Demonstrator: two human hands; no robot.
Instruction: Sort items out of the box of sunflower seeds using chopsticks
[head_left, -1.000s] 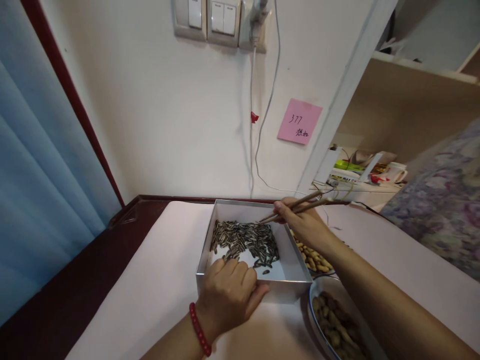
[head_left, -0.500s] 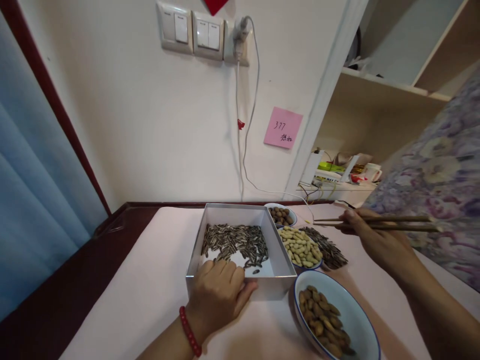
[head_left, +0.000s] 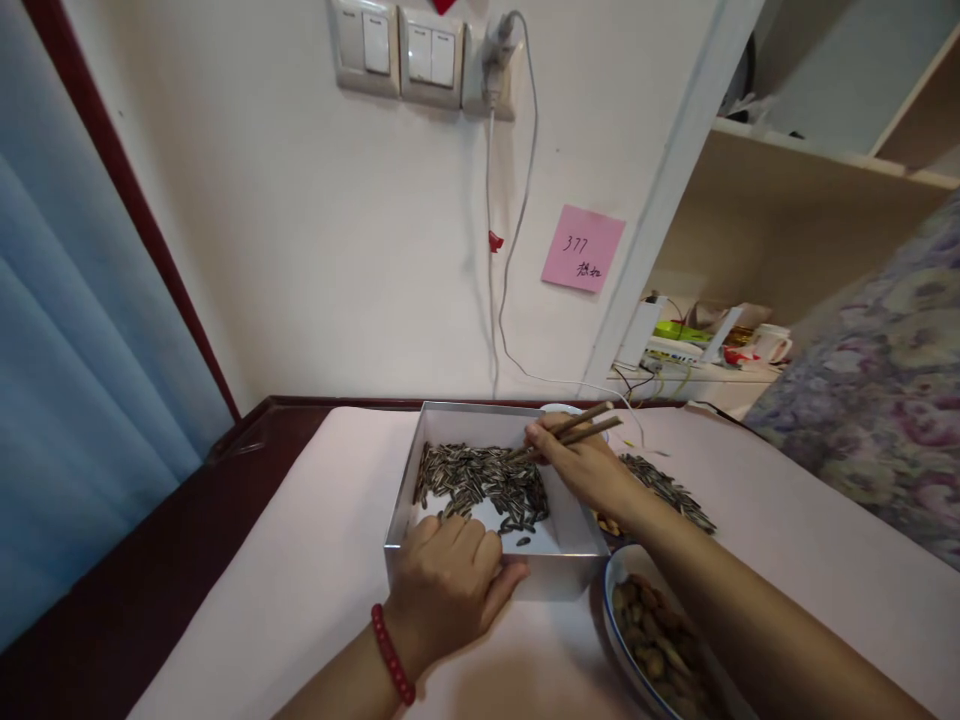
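Already, seeds (head_left: 480,475) cover much of the box (head_left: 562,578); a pile (head_left: 664,490) lies outside. Right hand (head_left: 577,460) holds chopsticks (head_left: 596,430), left hand (head_left: 450,570) grips the box.

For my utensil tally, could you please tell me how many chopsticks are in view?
2. Both are in the right hand: an upper chopstick and a lower chopstick, pointing towards the seeds in the box. Others could be hidden from view.

Home-like room is indicated by blue curtain (head_left: 90,330), wall switches (head_left: 431,57), floral fabric (head_left: 885,390), shelving (head_left: 810,147) where mug (head_left: 766,343) is seen.
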